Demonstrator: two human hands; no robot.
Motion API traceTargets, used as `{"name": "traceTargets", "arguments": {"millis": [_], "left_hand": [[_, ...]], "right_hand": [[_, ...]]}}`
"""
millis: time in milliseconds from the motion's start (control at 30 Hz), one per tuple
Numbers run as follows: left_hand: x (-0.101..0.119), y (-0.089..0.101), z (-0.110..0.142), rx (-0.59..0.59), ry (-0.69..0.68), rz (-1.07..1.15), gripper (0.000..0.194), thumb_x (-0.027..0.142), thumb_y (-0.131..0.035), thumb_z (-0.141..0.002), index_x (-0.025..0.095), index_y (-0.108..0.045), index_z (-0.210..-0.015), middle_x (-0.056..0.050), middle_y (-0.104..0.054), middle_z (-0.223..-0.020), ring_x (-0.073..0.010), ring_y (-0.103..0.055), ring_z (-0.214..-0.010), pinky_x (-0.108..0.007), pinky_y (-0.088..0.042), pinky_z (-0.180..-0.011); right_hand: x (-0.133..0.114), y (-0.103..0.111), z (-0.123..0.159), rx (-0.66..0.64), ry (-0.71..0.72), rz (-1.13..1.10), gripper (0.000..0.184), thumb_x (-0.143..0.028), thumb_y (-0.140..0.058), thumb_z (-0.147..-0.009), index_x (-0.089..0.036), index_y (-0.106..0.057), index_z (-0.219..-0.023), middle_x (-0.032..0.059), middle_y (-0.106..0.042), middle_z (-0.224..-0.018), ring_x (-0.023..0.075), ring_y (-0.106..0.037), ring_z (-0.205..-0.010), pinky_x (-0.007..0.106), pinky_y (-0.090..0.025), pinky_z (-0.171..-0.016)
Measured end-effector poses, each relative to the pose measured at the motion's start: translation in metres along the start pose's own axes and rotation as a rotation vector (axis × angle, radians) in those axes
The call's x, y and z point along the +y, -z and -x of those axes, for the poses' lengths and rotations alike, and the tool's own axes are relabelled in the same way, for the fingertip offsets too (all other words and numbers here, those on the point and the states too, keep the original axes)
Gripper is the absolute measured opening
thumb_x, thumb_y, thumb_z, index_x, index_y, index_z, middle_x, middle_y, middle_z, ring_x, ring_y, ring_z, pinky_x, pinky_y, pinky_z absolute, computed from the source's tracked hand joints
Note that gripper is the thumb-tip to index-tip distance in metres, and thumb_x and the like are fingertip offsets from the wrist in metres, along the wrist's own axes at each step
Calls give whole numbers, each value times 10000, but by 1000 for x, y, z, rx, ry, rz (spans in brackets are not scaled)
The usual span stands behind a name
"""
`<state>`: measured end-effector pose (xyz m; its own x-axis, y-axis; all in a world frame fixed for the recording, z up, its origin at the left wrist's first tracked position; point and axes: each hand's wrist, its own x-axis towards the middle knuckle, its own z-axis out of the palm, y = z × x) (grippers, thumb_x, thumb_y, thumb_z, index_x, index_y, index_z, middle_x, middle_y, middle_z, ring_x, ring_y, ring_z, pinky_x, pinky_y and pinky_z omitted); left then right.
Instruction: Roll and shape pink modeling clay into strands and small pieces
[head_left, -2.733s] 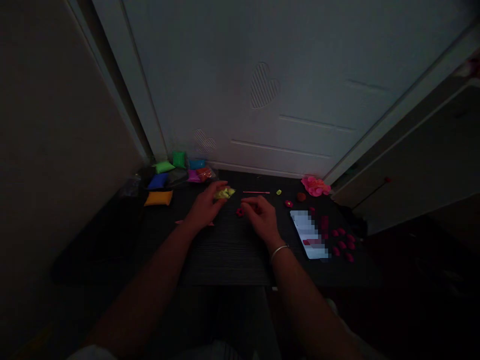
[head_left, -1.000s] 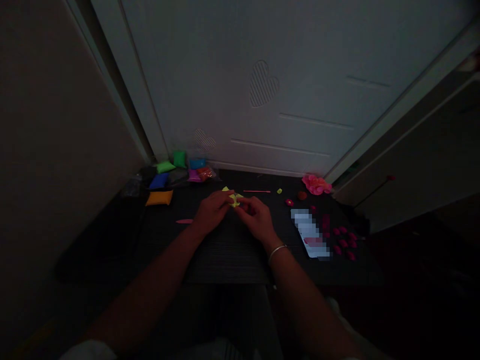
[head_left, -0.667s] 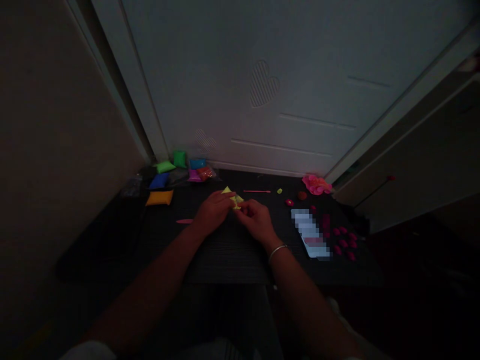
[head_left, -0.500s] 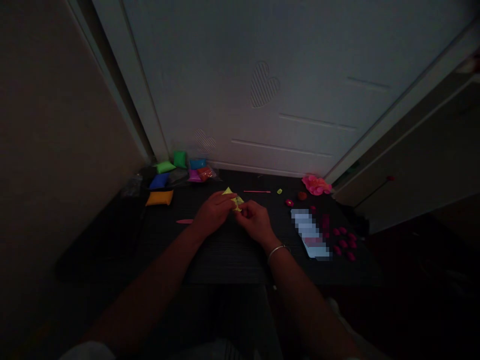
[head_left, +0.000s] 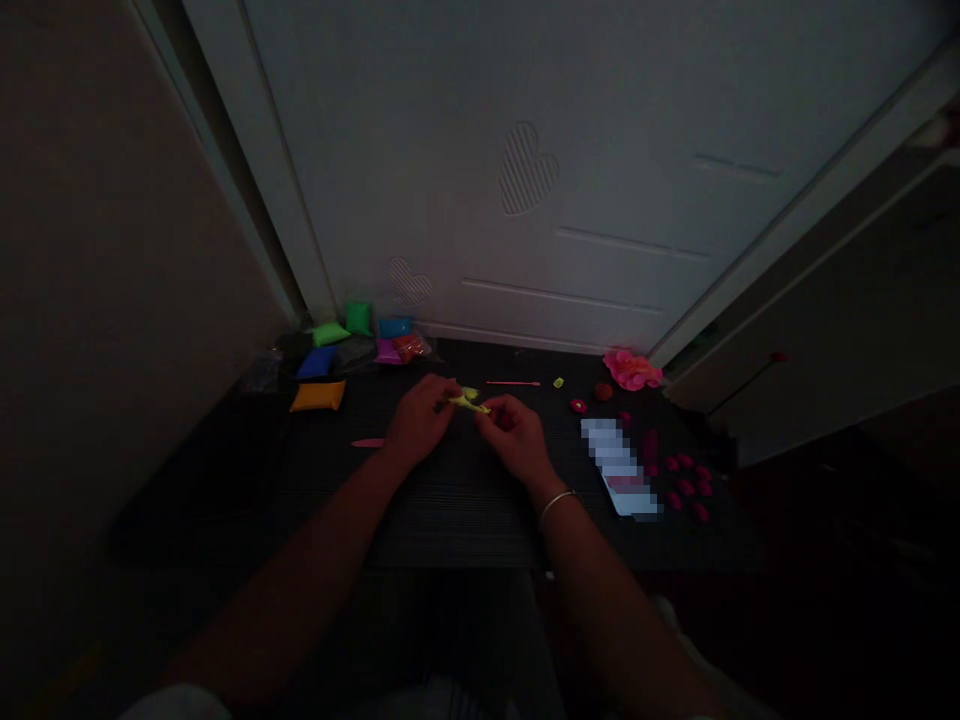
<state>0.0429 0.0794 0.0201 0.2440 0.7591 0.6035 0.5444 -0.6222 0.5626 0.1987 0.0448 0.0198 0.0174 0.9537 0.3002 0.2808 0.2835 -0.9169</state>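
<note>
Yellow modelling clay (head_left: 468,402), with what looks like its crumpled wrapper, is drawn out in a thin strip between my two hands above the dark table. My left hand (head_left: 421,420) is closed on the clay's left end, with thumb and fingers pinched. My right hand (head_left: 516,437) pinches the strip's right end; its other fingers are curled in, and I cannot make out whether they hold anything else. A pink modelling knife (head_left: 367,442) lies partly behind my left wrist. Beyond my hands lies a thin pink tool (head_left: 513,383), with a small yellow clay lump (head_left: 558,382) beside it.
Coloured clay packets, an orange one (head_left: 318,396) nearest, lie at the back left. To the right are a phone (head_left: 619,465), several dark pink clay pieces (head_left: 686,485), a small pink clay flower (head_left: 577,406), a brownish ball (head_left: 603,392) and a large pink flower (head_left: 632,369). A white door (head_left: 450,200) stands behind.
My hands were apart, the right one over a small pink ring that no longer shows. They came together on the yellow clay, and now have parted slightly, stretching it between them.
</note>
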Motion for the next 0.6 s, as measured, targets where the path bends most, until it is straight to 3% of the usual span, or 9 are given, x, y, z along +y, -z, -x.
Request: {"name": "traceTargets", "arguments": {"millis": [167,367,467,600], "left_hand": [[9,3,-2,-94,3,99,177,170,-534,-757,180,-589,-925,-26,-601,-863,-149,-568,-815,-282,-460,-739],[12,3,1,-249,-91,192,294,222,-518,-797,207,-563,-1087,-34,-571,-910,-139,-546,-823,-274,-444,-745],[10,2,2,-268,-141,195,302,244,-503,-813,224,-567,-1108,-29,-540,-886,-127,-537,-804,-260,-442,-729],[9,3,2,-207,-129,193,261,253,-479,-828,226,-595,-1060,-25,-544,-874,-123,-539,-801,-253,-440,-727]], "right_hand": [[-2,4,-2,115,-49,-68,192,-356,-592,-718,-182,-601,-799,-31,-554,-613,91,-458,-526,213,-366,-502],[2,10,-5,106,73,5,159,-336,-588,-735,-211,-651,-810,-21,-528,-683,98,-453,-574,230,-369,-545],[3,10,-5,70,87,-18,135,-307,-587,-737,-222,-670,-802,-29,-497,-665,93,-442,-569,224,-356,-531],[1,11,-6,14,21,-138,161,-324,-598,-732,-225,-684,-826,-17,-538,-714,100,-472,-609,232,-378,-567]]}}
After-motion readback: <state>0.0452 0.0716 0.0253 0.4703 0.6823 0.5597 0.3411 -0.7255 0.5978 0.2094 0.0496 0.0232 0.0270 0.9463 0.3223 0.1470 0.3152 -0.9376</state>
